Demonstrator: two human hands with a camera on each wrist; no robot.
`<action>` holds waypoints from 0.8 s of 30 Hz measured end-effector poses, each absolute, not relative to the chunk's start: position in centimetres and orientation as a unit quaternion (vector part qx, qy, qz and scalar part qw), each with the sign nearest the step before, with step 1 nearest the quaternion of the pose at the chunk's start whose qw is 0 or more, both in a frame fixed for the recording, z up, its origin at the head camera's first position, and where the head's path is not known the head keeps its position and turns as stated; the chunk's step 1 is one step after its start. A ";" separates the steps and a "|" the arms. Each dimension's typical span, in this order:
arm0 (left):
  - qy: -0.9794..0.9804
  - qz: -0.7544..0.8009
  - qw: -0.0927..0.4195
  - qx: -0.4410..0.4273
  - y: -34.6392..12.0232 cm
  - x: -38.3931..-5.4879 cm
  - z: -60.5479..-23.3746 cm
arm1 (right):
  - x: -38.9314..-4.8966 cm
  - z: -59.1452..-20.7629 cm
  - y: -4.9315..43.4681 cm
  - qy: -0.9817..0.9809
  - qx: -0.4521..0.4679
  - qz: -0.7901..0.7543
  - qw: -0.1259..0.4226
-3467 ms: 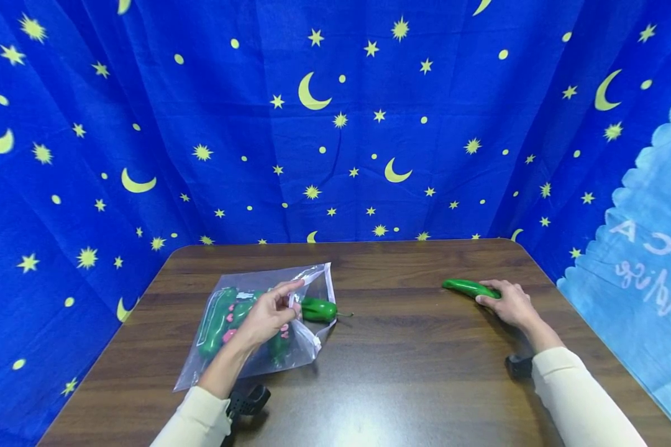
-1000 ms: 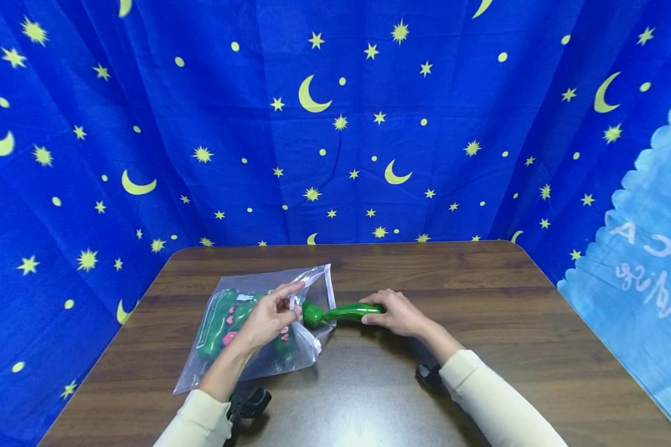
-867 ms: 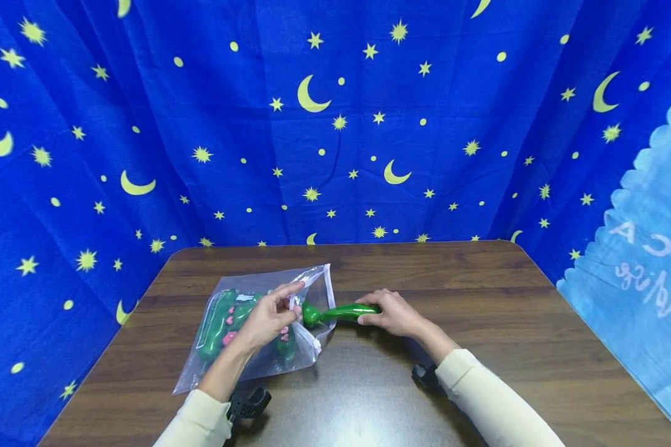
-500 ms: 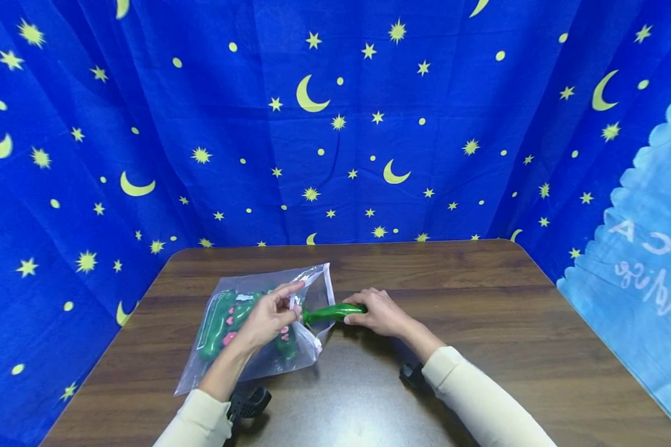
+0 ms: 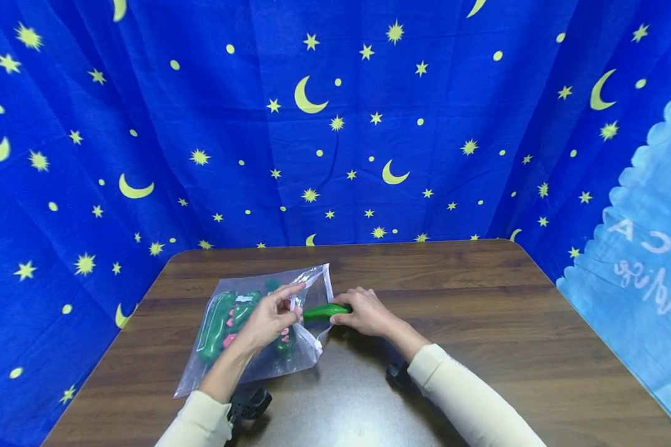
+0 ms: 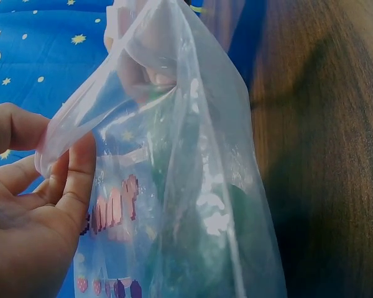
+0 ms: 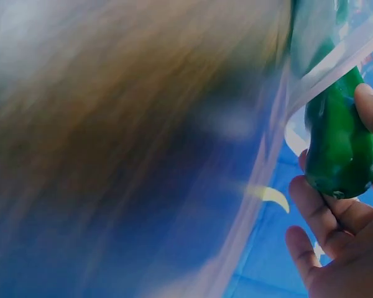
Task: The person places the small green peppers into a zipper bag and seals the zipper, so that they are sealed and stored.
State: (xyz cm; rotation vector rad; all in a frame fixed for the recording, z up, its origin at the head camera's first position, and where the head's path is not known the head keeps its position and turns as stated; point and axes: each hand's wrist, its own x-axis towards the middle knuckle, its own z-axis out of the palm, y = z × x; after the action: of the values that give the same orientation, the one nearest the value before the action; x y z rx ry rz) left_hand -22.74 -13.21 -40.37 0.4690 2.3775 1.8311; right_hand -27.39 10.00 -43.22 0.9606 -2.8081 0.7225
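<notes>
A clear zip bag [image 5: 260,366] with pink prints lies on its side, its mouth facing right. Several green vegetables [image 5: 217,326] show through its plastic. At the mouth my left hand [image 5: 267,318] pinches the upper edge and lifts it; the left wrist view shows the bag's film [image 6: 68,139] between thumb and fingers. My right hand [image 5: 365,313] holds the rounded end of a long, shiny green pepper [image 5: 320,311], whose front part is inside the mouth. In the right wrist view the thumb lies along the pepper [image 7: 340,146], with the bag's rim [image 7: 336,65] over it.
A brown wood-grain table [image 5: 453,298] carries the bag, which lies left of its middle. Blue cloth [image 5: 335,124] with yellow stars and moons hangs behind and at the sides. Black straps [image 5: 250,403] are on the wrists.
My right hand picked up the long pepper at the right, brought it left to the bag and slid its front in. The other green vegetable at the mouth went deeper. My left hand stayed.
</notes>
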 end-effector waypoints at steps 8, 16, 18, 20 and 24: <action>0.780 0.603 0.049 0.158 -13.2 -22.8 -40.5 | -27.5 -43.2 9.0 -0.920 0.320 0.221 0.059; 0.781 0.601 0.041 0.164 -13.1 -22.8 -40.6 | -27.4 -43.3 8.1 -0.921 0.324 0.207 0.063; 0.782 0.600 0.035 0.168 -13.1 -22.8 -40.6 | -27.4 -43.3 7.9 -0.922 0.326 0.199 0.065; 0.782 0.598 0.031 0.170 -13.1 -22.8 -40.6 | -27.5 -43.4 7.7 -0.922 0.329 0.190 0.068; 0.786 0.595 0.029 0.166 -13.1 -22.8 -40.6 | -27.5 -43.7 7.7 -0.924 0.330 0.181 0.065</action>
State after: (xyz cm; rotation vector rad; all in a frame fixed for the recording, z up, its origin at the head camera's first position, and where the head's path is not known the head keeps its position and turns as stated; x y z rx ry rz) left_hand -22.79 -13.08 -40.58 0.5120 2.4242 1.8370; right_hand -27.48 7.70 -43.68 0.9955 -2.7903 0.5459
